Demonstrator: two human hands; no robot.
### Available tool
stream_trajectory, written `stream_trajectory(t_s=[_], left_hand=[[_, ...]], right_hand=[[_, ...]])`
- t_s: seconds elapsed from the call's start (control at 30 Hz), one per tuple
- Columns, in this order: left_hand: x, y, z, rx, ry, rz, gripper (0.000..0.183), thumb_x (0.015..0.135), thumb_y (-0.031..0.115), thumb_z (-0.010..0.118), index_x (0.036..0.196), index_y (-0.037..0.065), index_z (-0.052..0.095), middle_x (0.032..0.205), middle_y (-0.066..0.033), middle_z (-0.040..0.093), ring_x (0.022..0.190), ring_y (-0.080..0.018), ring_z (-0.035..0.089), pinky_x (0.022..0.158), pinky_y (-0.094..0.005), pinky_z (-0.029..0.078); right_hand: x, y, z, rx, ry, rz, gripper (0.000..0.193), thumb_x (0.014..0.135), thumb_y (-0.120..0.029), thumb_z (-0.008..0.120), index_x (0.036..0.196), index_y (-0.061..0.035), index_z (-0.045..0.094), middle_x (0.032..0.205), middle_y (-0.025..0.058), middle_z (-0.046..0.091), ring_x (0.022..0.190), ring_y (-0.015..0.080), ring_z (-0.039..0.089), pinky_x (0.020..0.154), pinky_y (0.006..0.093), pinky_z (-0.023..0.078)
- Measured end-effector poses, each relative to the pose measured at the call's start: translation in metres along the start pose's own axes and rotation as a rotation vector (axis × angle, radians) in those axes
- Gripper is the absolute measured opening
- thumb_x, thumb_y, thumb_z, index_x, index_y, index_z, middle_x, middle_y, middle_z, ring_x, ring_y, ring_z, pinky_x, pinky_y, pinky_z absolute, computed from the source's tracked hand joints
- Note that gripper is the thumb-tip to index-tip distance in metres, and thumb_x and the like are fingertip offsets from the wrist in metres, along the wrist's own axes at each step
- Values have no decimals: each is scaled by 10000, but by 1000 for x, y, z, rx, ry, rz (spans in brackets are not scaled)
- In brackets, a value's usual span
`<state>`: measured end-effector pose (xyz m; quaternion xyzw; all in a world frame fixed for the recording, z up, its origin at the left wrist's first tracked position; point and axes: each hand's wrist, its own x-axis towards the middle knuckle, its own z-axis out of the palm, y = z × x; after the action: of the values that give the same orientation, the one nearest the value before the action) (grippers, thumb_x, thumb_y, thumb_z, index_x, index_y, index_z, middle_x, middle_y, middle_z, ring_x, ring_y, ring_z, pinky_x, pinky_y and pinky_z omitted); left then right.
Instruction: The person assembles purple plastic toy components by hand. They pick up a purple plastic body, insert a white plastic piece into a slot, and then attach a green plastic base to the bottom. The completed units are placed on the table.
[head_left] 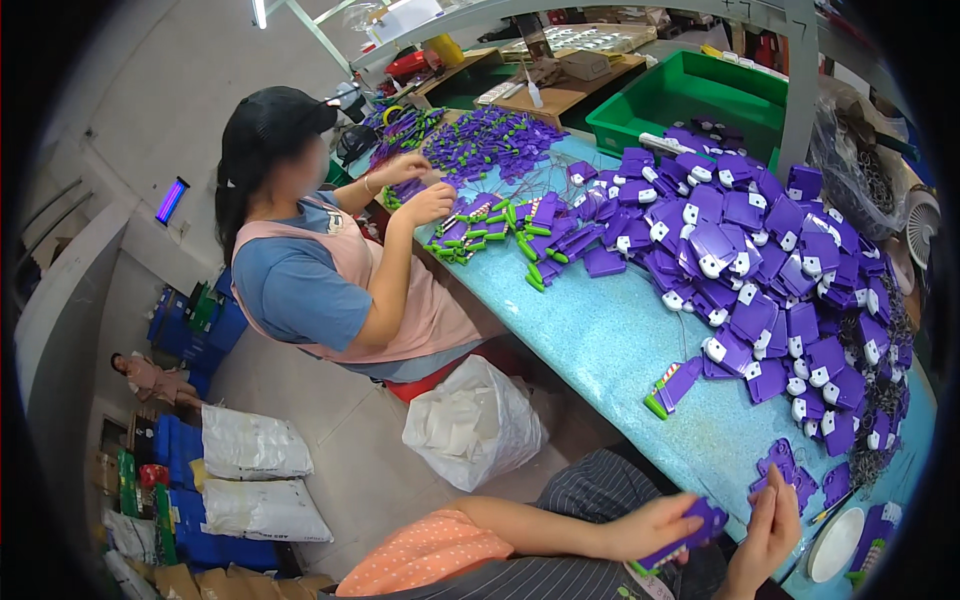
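My left hand (645,528) is closed around a purple plastic part (708,520) with a green end, held just off the table's near edge. Beside it my right hand (768,532) is raised with its fingers drawn together; whatever they pinch, if anything, is too small to make out. Right behind those fingers, purple open shell pieces (797,474) lie on the blue tabletop (600,320). Farther up sits a single purple part with a green tip and striped section (674,386). A big heap of purple parts with white ends (745,255) covers the table's right side.
Across the table's left part, a co-worker (310,250) handles small pieces near purple-and-green parts (500,140). A green bin (690,90) stands at the back. A white round lid-like disc (836,545) is at the near right. A white sack (475,415) stands on the floor.
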<state>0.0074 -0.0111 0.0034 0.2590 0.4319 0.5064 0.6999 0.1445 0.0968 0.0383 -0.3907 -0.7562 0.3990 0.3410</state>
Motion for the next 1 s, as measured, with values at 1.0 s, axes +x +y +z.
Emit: stream_trajectory(t_s=[1.0], left_hand=[[-10, 15, 9, 41, 26, 157, 293, 943, 75, 449, 1212, -38, 477, 1051, -63, 598, 930, -76, 551, 804, -233, 459]], right_hand=[[-16, -10, -1, -303, 22, -315, 150, 729, -38, 660, 793, -25, 525, 587, 72, 506, 464, 222, 503, 415, 330, 378]])
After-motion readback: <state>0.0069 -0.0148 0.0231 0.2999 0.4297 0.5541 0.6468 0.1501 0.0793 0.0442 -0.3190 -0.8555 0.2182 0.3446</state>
